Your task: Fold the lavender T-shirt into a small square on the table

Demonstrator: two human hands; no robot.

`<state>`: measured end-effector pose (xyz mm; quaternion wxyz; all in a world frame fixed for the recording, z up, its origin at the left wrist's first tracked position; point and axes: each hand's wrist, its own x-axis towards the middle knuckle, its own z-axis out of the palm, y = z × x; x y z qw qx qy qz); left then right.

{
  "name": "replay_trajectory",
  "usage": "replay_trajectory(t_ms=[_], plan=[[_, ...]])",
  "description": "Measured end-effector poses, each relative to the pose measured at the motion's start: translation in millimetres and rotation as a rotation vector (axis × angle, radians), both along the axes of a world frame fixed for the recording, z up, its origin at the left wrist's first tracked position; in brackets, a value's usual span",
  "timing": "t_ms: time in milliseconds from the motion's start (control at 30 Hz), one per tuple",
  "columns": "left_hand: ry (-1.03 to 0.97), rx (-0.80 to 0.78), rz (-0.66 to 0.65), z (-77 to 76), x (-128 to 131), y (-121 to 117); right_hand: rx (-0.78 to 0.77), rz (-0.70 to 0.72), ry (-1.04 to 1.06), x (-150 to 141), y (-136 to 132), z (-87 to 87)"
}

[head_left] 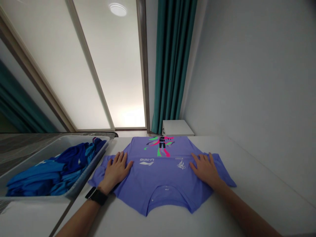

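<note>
A purple T-shirt (165,177) lies spread out on the white table (237,210), its neckline toward me and its body reaching the far edge. White lettering and logos cross the chest, with a colourful print above them. My left hand (118,168), a black watch (96,196) on its wrist, rests flat on the shirt by the left sleeve. On the other side, my right hand (204,167) presses flat near the right sleeve. Both hands have their fingers spread and grasp nothing. The shirt's lower part past the table edge is hidden.
At the left, a pale plastic basket (74,194) holds several blue garments (46,174). A small white cabinet (177,127) stands beyond the table, below a green curtain (172,65). Frosted sliding doors (113,72) are at the back; a plain wall (259,82) rises on the right.
</note>
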<state>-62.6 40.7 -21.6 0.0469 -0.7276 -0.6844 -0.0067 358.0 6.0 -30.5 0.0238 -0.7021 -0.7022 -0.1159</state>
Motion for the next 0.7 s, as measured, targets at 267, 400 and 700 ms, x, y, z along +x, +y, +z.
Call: replay_trajectory(t_ms=[267,400,700], plan=[[-0.187,0.024,-0.291,-5.5,-3,37,-0.053,0.219,0.181,4,55,-19.7],[-0.169,0.034,-0.111,-12.2,-4,46,-0.091,0.315,0.182,-20,74,-18.5],[-0.106,0.056,-0.069,-11.1,9,52,-0.116,-0.044,0.189,-8,78,-13.2]])
